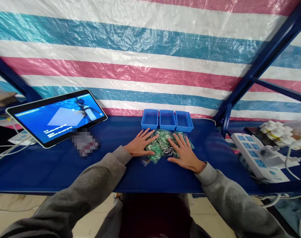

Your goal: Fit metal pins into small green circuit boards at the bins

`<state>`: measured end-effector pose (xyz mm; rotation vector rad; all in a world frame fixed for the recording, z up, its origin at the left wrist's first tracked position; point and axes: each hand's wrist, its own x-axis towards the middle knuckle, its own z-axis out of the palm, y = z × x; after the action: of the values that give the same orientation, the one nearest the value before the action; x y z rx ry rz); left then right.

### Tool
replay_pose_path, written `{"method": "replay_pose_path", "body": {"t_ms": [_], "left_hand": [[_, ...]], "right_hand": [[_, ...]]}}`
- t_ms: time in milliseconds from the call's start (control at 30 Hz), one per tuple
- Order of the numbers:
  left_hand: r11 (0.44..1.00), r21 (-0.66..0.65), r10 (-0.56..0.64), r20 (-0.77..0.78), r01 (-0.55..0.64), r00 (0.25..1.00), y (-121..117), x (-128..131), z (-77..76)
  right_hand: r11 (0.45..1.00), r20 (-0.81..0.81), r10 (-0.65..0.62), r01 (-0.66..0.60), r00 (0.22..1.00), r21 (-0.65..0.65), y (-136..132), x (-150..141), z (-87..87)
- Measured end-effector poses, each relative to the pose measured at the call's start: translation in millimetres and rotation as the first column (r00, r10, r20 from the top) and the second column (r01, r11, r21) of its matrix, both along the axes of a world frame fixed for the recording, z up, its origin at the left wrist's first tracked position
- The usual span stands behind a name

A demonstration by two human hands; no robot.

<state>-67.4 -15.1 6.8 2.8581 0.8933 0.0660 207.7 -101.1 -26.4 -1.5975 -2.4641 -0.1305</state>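
Lying on the bench (155, 180), a heap of glossy packets (162, 145) spreads between the left hand (140, 144) and right hand (185, 155), partly under their splayed fingers, which grip nothing; 3 blue bins (167, 127) stand just behind.

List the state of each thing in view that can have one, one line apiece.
Packets: heaped; sealed or not, cannot tell
Left hand: open, palm down
Right hand: open, palm down
Blue bins: upright, open-topped, in a row
Screen: lit, tilted
Power strip: partly occupied
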Motion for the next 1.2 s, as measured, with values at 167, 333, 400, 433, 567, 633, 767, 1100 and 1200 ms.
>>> {"method": "replay_pose_path", "body": {"t_ms": [167,333,400,433,567,633,767,1100,1200], "left_hand": [[0.993,-0.092,-0.08,-0.048,0.076,0.996,6,-4,-3.1],[0.989,-0.126,-0.075,-0.021,0.072,0.997,11,0,-7.9],[0.988,-0.133,-0.079,0.008,0.079,0.997,10,2,-8.5],[0.988,-0.137,-0.076,0.019,0.078,0.997,9,3,-8.5],[0.988,-0.143,-0.049,0.042,0.055,0.998,5,4,-8.5],[0.988,-0.143,-0.05,0.056,0.058,0.997,4,3,-8.6],[0.985,-0.159,-0.053,0.091,0.067,0.994,6,2,-9.0],[0.992,-0.11,-0.058,0.083,0.067,0.995,12,-4,1.8],[0.994,-0.095,-0.056,0.075,0.063,0.996,8,-10,5.5]], "right_hand": [[0.995,0.017,-0.016,0.017,1.0,-0.095,2,7,-1.5],[0.992,0.026,-0.049,0.052,0.998,-0.118,4,0,-4.6],[0.992,0.016,-0.06,0.062,0.998,-0.109,4,-4,-5.5],[0.993,0.008,-0.063,0.063,0.998,-0.105,3,-7,-5.7],[0.996,-0.016,-0.03,0.029,0.999,-0.087,0,-13,-5.0],[0.997,-0.027,-0.011,0.009,1.0,-0.082,0,-14,-4.5],[0.998,-0.063,-0.003,-0.001,0.998,-0.059,2,-13,-4.8],[0.999,-0.034,0.006,-0.007,0.999,-0.032,0,-3,1.0],[0.998,-0.028,0.045,-0.046,0.999,-0.049,-2,6,4.2]]}}
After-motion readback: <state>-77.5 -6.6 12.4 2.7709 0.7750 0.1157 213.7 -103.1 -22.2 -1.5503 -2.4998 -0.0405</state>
